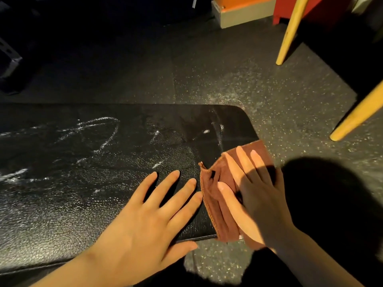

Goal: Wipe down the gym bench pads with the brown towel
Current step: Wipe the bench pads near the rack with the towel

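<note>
Nearest, the left hand (pixel 145 220) lies flat on the black bench pad (pixel 83 162), fingers straight and spread. Just right, the right hand (pixel 255 195) presses the rumpled brown towel (pixel 215 195) over the pad's right end, fingers straight and apart. White streaks, perhaps cleaner, cross the pad farther left.

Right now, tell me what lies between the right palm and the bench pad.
The head view shows only the folded brown towel between the right hand and the black bench pad.
</note>
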The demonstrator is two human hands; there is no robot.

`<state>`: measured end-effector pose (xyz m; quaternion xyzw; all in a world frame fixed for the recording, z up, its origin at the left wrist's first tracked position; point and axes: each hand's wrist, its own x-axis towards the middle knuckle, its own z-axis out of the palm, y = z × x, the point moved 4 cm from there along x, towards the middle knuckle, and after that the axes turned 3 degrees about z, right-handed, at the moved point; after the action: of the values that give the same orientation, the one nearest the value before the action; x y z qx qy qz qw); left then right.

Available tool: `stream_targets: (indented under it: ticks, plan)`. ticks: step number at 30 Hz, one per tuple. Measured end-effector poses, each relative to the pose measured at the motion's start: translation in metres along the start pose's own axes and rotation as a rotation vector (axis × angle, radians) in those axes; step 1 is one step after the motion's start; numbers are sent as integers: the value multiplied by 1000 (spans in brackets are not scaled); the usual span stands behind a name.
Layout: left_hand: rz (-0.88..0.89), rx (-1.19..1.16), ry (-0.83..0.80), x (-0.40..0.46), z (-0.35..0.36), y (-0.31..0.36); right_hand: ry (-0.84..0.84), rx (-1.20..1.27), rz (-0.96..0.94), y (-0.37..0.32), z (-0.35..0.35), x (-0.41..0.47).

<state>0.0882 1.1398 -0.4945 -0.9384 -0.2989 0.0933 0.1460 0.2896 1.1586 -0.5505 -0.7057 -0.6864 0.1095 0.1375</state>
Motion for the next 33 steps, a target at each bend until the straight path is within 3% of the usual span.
stream_targets:
  ticks: [5,14,24,29,33]
  plan:
    - [-4,27,24,3,5,6,-176,35,16,-3,1,49]
    - [-1,63,1,8,5,10,-164,140,-31,6,9,166]
    - [-30,-129,115,9,-6,-2,-201,-9,-60,-12,6,93]
    - [9,-220,263,-20,-27,-5,-211,17,-244,-50,3,27]
    - [-103,-237,321,-52,-36,-27,-154,40,-415,-76,8,-8]
